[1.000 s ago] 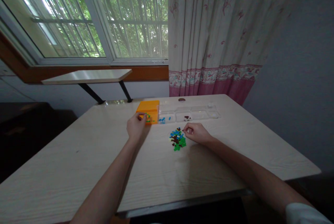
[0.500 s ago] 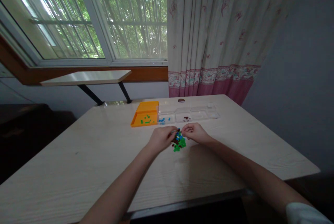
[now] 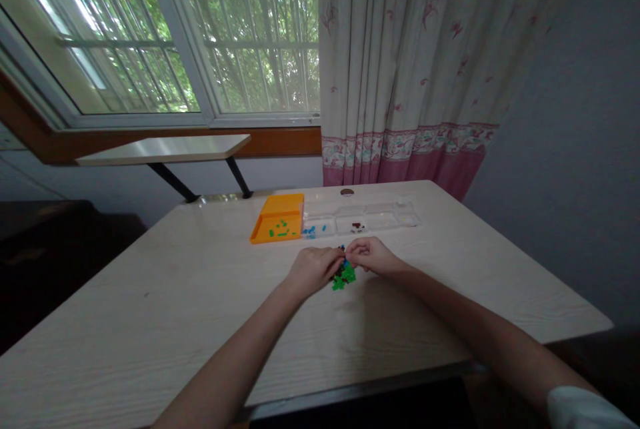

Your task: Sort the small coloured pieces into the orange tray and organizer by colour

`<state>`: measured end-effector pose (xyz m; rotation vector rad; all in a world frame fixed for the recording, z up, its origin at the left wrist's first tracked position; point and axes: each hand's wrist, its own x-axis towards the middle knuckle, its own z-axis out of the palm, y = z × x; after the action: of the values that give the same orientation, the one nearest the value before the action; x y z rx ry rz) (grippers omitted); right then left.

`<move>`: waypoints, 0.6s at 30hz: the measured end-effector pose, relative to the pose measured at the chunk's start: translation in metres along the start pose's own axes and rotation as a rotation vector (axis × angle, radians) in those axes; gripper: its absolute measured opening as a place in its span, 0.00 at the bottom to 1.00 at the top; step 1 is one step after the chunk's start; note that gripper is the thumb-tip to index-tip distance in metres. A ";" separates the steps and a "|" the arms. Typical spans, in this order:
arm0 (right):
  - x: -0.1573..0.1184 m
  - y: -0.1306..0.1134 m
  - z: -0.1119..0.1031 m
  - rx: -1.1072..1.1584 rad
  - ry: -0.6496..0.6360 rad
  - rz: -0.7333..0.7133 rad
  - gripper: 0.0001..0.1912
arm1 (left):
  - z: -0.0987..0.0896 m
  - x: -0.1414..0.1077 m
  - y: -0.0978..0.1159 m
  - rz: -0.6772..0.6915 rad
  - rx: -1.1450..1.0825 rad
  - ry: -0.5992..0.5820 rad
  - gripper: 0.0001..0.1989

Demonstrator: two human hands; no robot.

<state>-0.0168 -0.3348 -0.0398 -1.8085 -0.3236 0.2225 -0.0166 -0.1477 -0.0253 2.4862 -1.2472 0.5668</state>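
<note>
A small brick model (image 3: 345, 275) with green leaf-like parts at its lower end and brown and blue bits higher up is between my hands. My left hand (image 3: 317, 267) has its fingers closed on the model from the left, covering much of its brown part. On the right, my right hand (image 3: 369, 254) has thumb and fingertips pinched together at the model's upper end; whatever they hold is too small to make out.
Behind the hands lie an orange tray (image 3: 286, 205) with green pieces and a clear compartment tray (image 3: 376, 221) with blue and brown pieces. A brown oval (image 3: 347, 193) is near the table's back edge. A raised shelf (image 3: 170, 147) stands at the back left.
My left hand has shifted slightly right and its fingers now reach further over the model, hiding more of it. My right hand has moved slightly left and down.
</note>
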 end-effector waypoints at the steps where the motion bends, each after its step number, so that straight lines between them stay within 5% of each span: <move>1: 0.000 0.001 -0.001 -0.025 0.019 -0.036 0.14 | 0.000 0.000 0.000 -0.020 -0.014 0.010 0.10; 8: -0.004 -0.001 -0.004 -0.449 0.203 -0.330 0.08 | -0.002 0.000 -0.001 -0.145 -0.173 0.105 0.10; 18: -0.006 -0.002 -0.004 -0.554 0.211 -0.448 0.08 | -0.002 0.001 0.002 -0.160 -0.222 0.116 0.10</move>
<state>-0.0219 -0.3398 -0.0372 -2.2156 -0.6749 -0.4084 -0.0179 -0.1487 -0.0231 2.3059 -0.9993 0.4955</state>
